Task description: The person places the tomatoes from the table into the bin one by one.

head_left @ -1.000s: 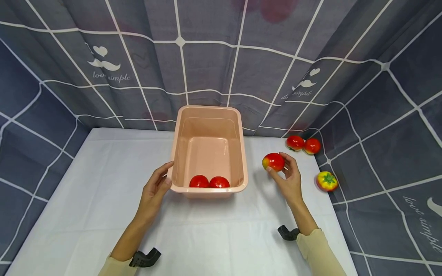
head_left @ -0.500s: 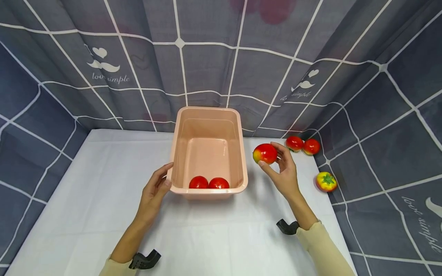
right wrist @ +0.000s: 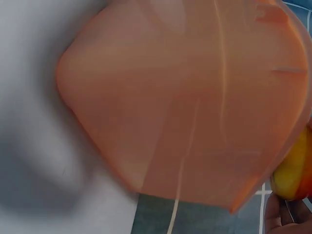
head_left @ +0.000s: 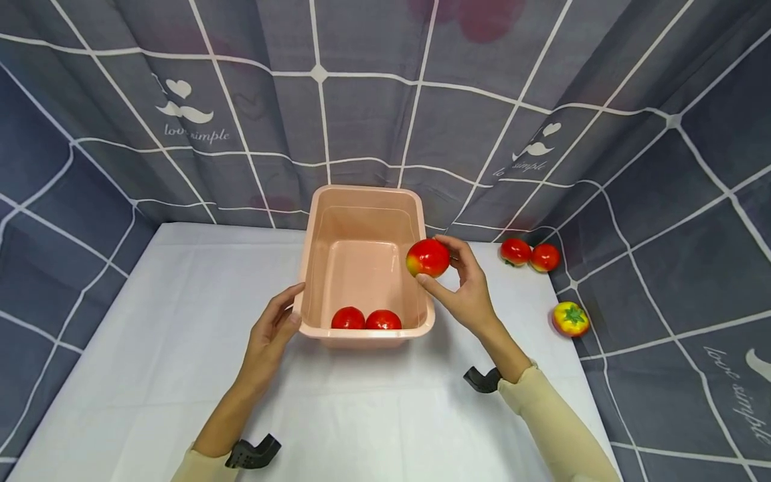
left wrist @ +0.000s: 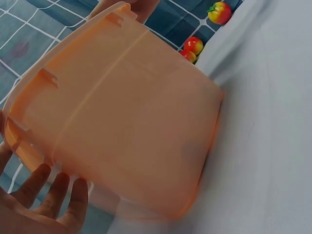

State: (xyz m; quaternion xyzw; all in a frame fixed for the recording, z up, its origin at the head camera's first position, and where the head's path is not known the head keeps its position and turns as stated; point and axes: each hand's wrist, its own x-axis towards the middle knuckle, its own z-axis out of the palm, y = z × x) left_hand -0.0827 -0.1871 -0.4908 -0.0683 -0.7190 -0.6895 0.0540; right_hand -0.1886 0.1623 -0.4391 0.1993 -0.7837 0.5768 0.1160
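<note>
My right hand (head_left: pixel 462 288) pinches a shiny red tomato (head_left: pixel 428 258) with a yellow-green patch, over the right rim of a pale pink plastic bin (head_left: pixel 361 333). In the right wrist view the tomato (right wrist: pixel 291 176) shows its yellow side, partly cut off by the frame and bin. My left hand (head_left: pixel 271 338) touches the bin's left rim with fingers extended; in the left wrist view these fingers (left wrist: pixel 58 192) lie along the outside of the rim. Inside the bin, at its near end, two red tomatoes sit side by side, one left (head_left: pixel 348 318) and one right (head_left: pixel 383 319).
Two more red tomatoes lie at the table's back right corner, one left (head_left: pixel 515 251) and one right (head_left: pixel 545 257). Nearer, at the right edge, is a yellow-red tomato (head_left: pixel 569 318) with a green top. Grey gridded curtains (head_left: pixel 361 120) enclose the white table (head_left: pixel 361 415).
My right hand has carried the tomato leftward and slightly away from me, from beside the bin to over its right rim. My left hand and the bin have stayed put.
</note>
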